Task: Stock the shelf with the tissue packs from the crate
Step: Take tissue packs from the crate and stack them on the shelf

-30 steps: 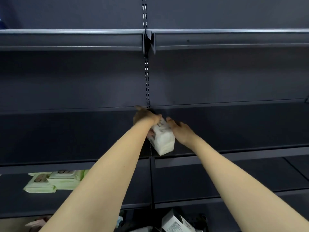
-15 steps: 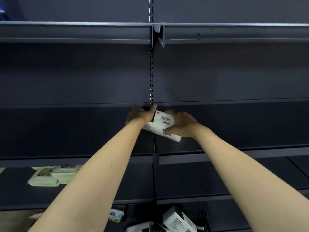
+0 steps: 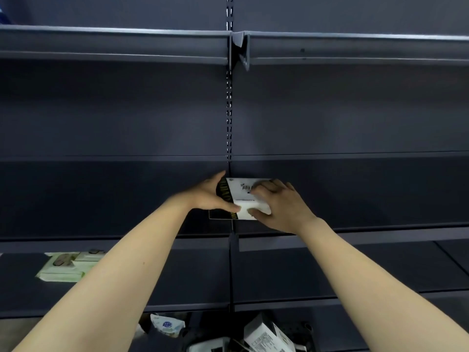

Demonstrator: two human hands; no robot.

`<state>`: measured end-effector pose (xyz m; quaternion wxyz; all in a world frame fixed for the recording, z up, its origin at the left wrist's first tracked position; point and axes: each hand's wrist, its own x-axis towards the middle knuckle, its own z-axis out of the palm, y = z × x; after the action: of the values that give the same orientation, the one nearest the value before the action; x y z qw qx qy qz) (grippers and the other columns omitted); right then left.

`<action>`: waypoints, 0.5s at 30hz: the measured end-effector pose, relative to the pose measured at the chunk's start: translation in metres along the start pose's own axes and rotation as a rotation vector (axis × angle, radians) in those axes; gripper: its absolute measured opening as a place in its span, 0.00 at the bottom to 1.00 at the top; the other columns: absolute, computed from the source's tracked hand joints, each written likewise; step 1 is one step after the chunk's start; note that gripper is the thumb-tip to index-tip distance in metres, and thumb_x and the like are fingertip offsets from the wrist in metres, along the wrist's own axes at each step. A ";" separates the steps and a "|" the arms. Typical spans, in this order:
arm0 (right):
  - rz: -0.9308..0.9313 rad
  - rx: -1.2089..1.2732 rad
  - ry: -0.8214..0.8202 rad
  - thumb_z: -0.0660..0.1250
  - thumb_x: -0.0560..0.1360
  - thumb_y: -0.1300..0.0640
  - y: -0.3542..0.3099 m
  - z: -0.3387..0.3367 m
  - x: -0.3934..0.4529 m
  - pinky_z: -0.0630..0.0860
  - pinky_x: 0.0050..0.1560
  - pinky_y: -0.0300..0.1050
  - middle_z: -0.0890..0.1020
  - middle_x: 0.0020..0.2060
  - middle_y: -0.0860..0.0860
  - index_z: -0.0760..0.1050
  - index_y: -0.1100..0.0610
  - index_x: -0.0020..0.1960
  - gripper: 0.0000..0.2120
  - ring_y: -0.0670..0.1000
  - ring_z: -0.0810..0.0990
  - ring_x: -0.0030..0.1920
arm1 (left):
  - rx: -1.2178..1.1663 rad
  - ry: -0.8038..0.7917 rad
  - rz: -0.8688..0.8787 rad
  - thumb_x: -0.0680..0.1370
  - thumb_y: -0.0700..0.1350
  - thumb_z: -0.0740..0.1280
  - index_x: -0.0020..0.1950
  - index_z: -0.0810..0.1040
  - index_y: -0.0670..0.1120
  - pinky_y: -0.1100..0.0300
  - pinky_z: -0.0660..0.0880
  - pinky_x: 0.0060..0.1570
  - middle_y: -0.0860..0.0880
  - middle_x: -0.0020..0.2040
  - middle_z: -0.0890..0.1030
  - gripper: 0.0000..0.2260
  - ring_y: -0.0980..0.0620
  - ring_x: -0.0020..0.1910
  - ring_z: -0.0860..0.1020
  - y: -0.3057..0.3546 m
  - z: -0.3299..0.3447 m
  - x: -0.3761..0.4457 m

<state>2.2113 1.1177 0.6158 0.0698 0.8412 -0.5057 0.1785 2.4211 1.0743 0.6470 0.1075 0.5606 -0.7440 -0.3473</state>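
Packs lie jumbled at the very bottom of the view, in what I take to be the crate (image 3: 228, 344); its walls are cut off, so its shape is a guess. A white wrapped pack with a blue mark (image 3: 166, 325) and a grey-and-white box (image 3: 266, 335) show there, the rest too dark to sort. One level up, on the low shelf (image 3: 330, 270) to the left, pale green packs (image 3: 64, 268) are stacked flat, partly behind the left forearm.

Further in, both arms reach to the middle shelf (image 3: 101, 199), where the tissue pack (image 3: 243, 199) sits near the upright (image 3: 229, 110). The left hand (image 3: 210, 196) cups its dark end, thumb along the front edge; the right hand (image 3: 279, 207) lies curled over the white top, thumb pinching the near face. Held from both sides like that, it looks as if the pack is being squared up before release. Whether it rests fully on the shelf I cannot tell; the hands hide its base. The top shelf (image 3: 114, 44) shows only its underside.
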 end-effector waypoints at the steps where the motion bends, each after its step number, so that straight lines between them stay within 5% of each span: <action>1: 0.037 0.030 0.012 0.60 0.73 0.39 0.001 -0.002 0.001 0.66 0.58 0.50 0.75 0.61 0.48 0.72 0.53 0.63 0.25 0.54 0.72 0.61 | 0.025 0.000 0.007 0.67 0.53 0.77 0.78 0.45 0.53 0.57 0.56 0.69 0.51 0.78 0.53 0.50 0.50 0.75 0.54 0.000 -0.002 0.001; 7: 0.249 0.255 -0.307 0.70 0.68 0.38 0.010 -0.023 0.029 0.51 0.72 0.55 0.59 0.73 0.46 0.48 0.44 0.76 0.45 0.51 0.55 0.73 | 0.274 -0.020 0.059 0.64 0.57 0.77 0.77 0.41 0.59 0.47 0.48 0.73 0.51 0.78 0.46 0.54 0.50 0.76 0.42 0.000 -0.008 0.012; 11: 0.244 0.227 -0.461 0.72 0.67 0.40 0.011 -0.030 0.047 0.46 0.73 0.54 0.56 0.76 0.48 0.42 0.46 0.77 0.51 0.53 0.53 0.75 | 0.253 -0.022 0.123 0.65 0.55 0.77 0.77 0.43 0.58 0.53 0.55 0.72 0.51 0.77 0.53 0.52 0.50 0.75 0.52 -0.002 -0.003 0.017; 15: 0.249 0.204 -0.572 0.73 0.66 0.40 0.011 -0.030 0.052 0.55 0.70 0.52 0.59 0.74 0.48 0.43 0.45 0.77 0.51 0.55 0.57 0.73 | 0.389 0.104 0.248 0.66 0.55 0.77 0.78 0.51 0.52 0.55 0.58 0.69 0.49 0.73 0.62 0.48 0.49 0.72 0.59 0.001 0.001 0.014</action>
<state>2.2168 1.0783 0.6625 -0.1824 0.7914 -0.5834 -0.0082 2.4150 1.0621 0.6438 0.0775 0.4922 -0.8536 -0.1519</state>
